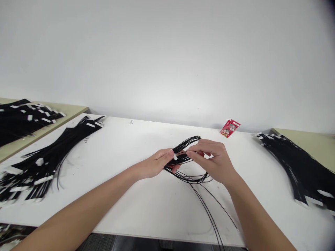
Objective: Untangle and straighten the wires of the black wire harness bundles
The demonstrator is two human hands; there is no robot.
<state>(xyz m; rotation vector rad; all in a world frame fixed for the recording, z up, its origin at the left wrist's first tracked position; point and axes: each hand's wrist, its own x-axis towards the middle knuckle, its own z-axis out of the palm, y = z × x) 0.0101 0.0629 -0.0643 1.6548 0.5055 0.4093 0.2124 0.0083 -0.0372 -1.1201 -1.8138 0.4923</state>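
Observation:
A coil of thin black cable [187,180] is held above the white table between my two hands. My left hand [159,162] grips the coil's left side, thumb on top, beside a small white label or connector [175,157]. At the coil's upper right, my right hand [213,158] has thumb and fingers pinched together on strands of the cable. Several loose ends trail from the coil toward the table's front edge. My right fingers partly hide the strands there.
Black cable bundles with white ends lie on the table at left [62,150] and right [295,160]. More black cables [15,122] lie on a beige surface at far left. A red packet [229,128] stands near the wall [167,62] at the back of the white table [125,139].

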